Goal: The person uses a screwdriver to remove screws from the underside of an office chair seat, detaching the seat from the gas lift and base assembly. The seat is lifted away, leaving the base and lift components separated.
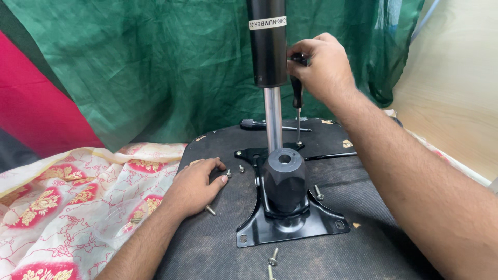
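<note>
Nearest me: loose silver screws (pixel 273 257) on black seat underside (pixel 218 243). My right hand (pixel 320 65), fingers closed round black-handled screwdriver (pixel 297 98), tip down on screw at black metal mounting plate (pixel 290 225). My left hand (pixel 194 186) lies flat, fingers loosely spread, likely steadying seat. Green cloth (pixel 155 67) behind; floral sheet (pixel 67 202) left.

My left hand (pixel 196 184) flat, palm down, fingers loosely spread, near left. Right hand (pixel 320 67) raised far, fist closed, forearm stretched forward.
</note>
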